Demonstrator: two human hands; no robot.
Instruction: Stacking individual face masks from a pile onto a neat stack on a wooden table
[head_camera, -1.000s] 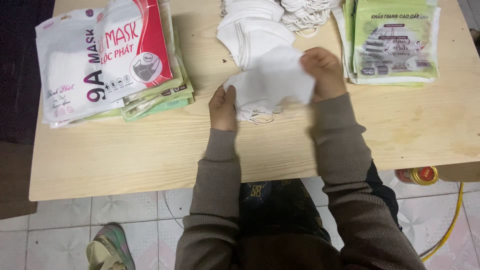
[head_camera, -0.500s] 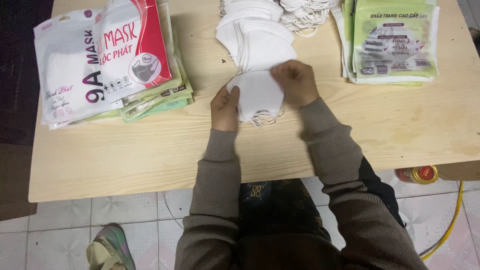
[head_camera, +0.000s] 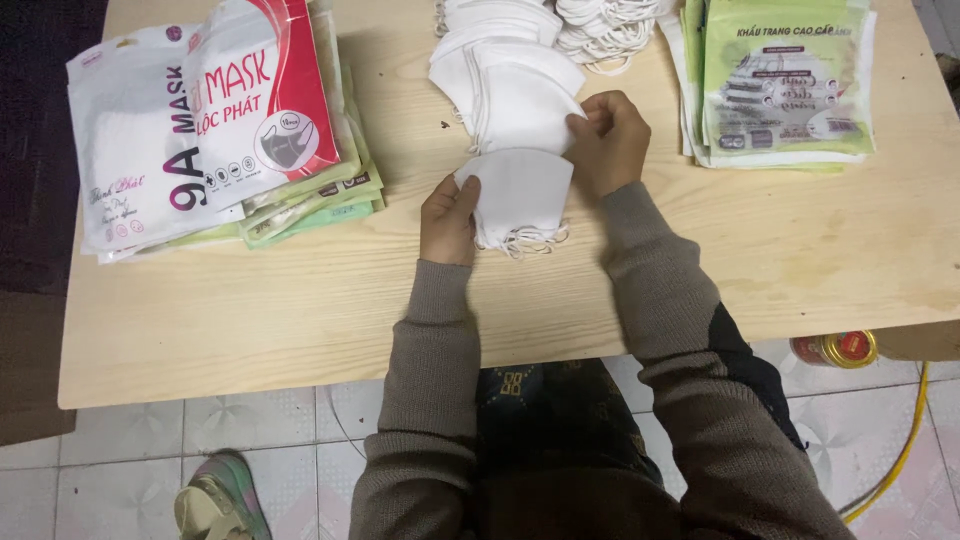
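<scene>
A small stack of folded white face masks (head_camera: 520, 195) lies on the wooden table (head_camera: 300, 300) in front of me, ear loops hanging at its near edge. My left hand (head_camera: 448, 218) grips the stack's left edge. My right hand (head_camera: 610, 145) rests at the stack's upper right corner, fingers pinching the edge of a white mask on the larger pile of white masks (head_camera: 500, 70) just behind. Whether that pinched mask belongs to the stack or the pile is unclear.
A pile of red-and-white and green mask pouches (head_camera: 220, 120) lies at the left. Green printed pouches (head_camera: 785, 80) are stacked at the right. A heap of white elastic loops (head_camera: 605, 25) sits at the back. A red can (head_camera: 835, 350) stands on the tiled floor.
My right hand laid a white mask down onto the stack, then drew back up toward the larger pile. My left hand stayed at the stack's left edge.
</scene>
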